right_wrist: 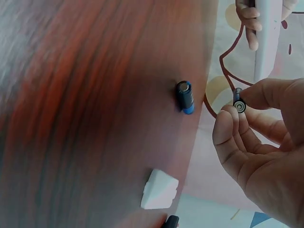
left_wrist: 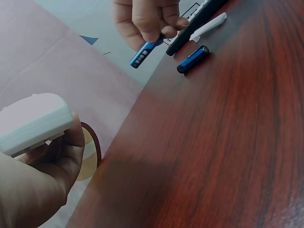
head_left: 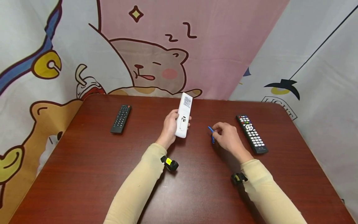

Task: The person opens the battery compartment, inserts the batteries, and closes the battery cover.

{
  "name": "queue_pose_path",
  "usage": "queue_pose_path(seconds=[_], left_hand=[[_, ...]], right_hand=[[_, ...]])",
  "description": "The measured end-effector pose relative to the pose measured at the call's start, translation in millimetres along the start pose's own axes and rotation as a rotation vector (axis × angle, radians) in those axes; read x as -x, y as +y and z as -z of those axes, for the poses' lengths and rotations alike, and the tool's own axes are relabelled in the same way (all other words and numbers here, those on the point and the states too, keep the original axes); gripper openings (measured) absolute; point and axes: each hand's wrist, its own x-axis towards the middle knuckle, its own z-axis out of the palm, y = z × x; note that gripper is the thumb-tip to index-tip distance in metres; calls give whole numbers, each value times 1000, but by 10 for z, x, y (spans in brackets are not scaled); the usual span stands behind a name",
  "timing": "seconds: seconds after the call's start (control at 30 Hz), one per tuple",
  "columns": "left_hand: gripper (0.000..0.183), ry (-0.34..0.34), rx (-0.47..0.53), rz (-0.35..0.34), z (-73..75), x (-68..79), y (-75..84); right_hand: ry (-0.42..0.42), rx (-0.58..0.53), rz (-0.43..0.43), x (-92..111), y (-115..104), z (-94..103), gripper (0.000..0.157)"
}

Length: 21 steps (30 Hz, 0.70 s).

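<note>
My left hand (head_left: 168, 128) grips a white remote control (head_left: 185, 107), its back turned up and the battery compartment uncovered. Between the thumb and fingertips of my right hand (head_left: 227, 137) a blue battery (left_wrist: 141, 57) is pinched, raised off the table. A second blue battery (right_wrist: 185, 98) lies on the table below that hand. The white battery cover (right_wrist: 160, 191) rests on the table nearby; in the head view the right hand hides it. The remote and the pinched battery are apart.
A dark remote control (head_left: 121, 119) lies at the left of the brown table (head_left: 193, 189). Another black remote with white buttons (head_left: 252, 134) lies to the right of my right hand. A printed cloth (head_left: 223, 46) hangs right behind the table's back edge.
</note>
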Motion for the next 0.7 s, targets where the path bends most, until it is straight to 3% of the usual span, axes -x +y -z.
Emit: queue_pose_path(seconds=[0.7], left_hand=[[39,-4,1,3,-31,16,11]], right_hand=[[34,-103,29,9,-261,-61,16]])
